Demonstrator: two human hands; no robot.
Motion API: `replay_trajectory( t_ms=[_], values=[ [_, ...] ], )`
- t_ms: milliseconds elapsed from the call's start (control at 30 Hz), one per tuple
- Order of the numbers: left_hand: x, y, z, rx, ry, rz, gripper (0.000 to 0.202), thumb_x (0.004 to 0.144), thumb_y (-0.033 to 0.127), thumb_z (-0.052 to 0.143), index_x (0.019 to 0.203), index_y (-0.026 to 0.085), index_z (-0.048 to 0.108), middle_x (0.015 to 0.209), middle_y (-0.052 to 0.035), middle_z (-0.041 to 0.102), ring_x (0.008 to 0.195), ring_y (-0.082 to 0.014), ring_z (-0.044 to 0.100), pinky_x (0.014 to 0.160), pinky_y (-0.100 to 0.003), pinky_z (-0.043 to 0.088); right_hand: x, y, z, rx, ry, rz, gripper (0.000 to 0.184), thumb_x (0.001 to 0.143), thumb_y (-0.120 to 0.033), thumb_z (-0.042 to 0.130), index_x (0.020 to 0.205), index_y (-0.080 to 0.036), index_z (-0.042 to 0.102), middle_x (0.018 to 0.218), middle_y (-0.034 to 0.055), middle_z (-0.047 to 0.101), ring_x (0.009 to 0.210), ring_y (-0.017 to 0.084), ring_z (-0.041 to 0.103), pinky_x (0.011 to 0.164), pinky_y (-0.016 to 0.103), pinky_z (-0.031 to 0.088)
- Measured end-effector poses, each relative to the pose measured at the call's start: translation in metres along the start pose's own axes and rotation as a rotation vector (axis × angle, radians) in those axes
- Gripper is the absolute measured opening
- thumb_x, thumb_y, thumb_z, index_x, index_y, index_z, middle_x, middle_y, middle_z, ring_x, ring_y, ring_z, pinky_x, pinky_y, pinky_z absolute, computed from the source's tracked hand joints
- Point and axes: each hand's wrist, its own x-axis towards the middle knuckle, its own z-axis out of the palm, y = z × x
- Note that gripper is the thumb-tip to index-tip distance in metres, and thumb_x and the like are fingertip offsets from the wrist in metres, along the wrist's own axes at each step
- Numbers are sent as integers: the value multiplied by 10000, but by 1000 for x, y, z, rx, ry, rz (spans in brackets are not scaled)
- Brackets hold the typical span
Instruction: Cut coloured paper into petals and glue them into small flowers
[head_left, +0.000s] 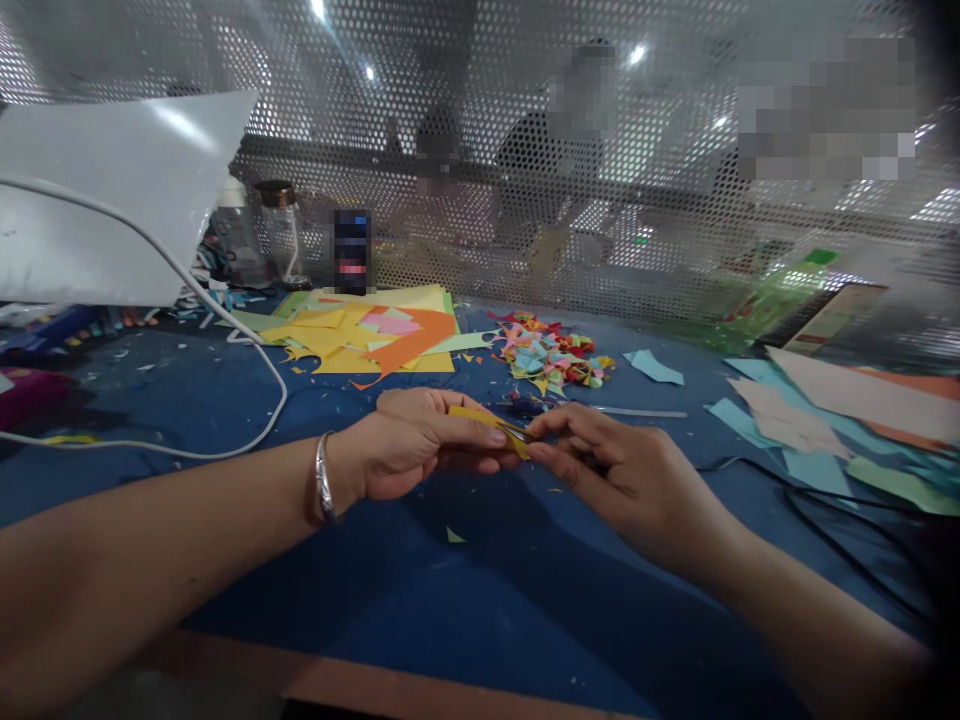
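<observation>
Above the blue table, my left hand [420,440] pinches a small piece of yellow paper [472,413] between thumb and fingers. A silver bracelet circles that wrist. My right hand [611,460] meets it from the right, its fingers closed around small metal scissors [517,432]. Their narrow blades touch the yellow paper near my left thumb; the handles are mostly hidden in my fingers. Just beyond the hands lies a heap of small coloured paper cuttings [551,355]. A tiny green scrap [454,536] rests on the table in front.
Behind left are stacked coloured sheets [439,362], a phone [352,250] and a glass bottle [281,235]. A white cable [281,390] loops at left. Paper pieces [802,415], a black cable [810,500] and a green bottle [780,295] are at right. A perforated metal screen [480,230] stands behind; people show through it.
</observation>
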Motion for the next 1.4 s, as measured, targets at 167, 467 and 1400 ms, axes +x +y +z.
replay_trajectory(
  t_ms=[167,467,1400],
  values=[
    [0,0,-1,25,-18,-2,31,746,61,744,742,65,713,728,-96,751,626,-85,677,632,-175,490,0,-3,0,-11,4,-24,267,964,-449,491,982,-214,616,588,-46,597,463,98,461,467,215,354],
    [0,1,-4,69,-96,-45,62,721,67,756,680,89,715,691,-66,743,612,-74,664,617,-161,489,0,-5,-2,-28,-24,-58,247,960,-418,499,957,-209,630,565,-51,566,452,98,444,461,223,342],
    [0,4,-8,53,-139,-8,72,799,50,674,747,94,652,790,-104,770,665,-96,719,641,-146,533,-2,-1,-1,-12,-2,-40,289,964,-460,479,955,-205,615,562,-54,527,450,94,394,451,208,336]
  ],
)
